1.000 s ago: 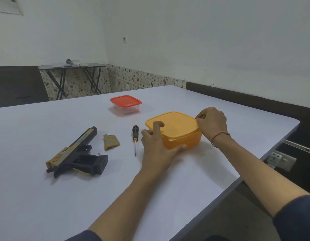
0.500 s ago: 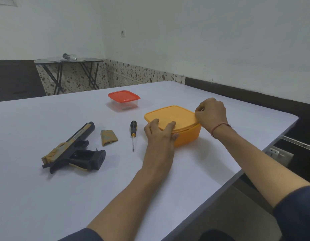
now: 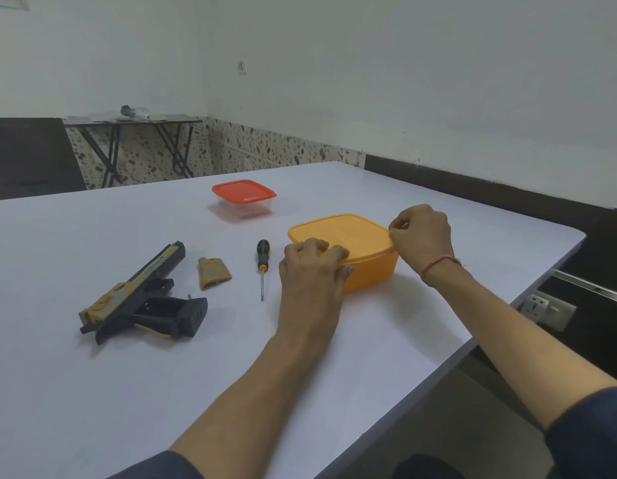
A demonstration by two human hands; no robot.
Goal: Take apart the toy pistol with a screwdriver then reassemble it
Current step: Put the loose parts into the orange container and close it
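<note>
The black and tan toy pistol (image 3: 141, 297) lies on its side at the left of the white table (image 3: 127, 392). A loose tan grip panel (image 3: 213, 273) rests just right of it. Further right lies a screwdriver (image 3: 263, 262) with a black and yellow handle, tip toward me. An orange lidded box (image 3: 348, 243) stands right of the screwdriver. My left hand (image 3: 312, 271) presses on the box's near left corner, fingers over the lid edge. My right hand (image 3: 422, 231) pinches the lid's right edge.
A small clear container with a red lid (image 3: 244, 198) stands farther back on the table. The table's right edge (image 3: 490, 326) runs diagonally close to my right arm. A folding side table (image 3: 134, 140) stands by the far wall. A wall socket (image 3: 545, 307) sits below the table edge.
My left hand has shifted from the box's side up onto the lid's near corner. My right hand stays at the lid's right edge. The view has tilted slightly.
</note>
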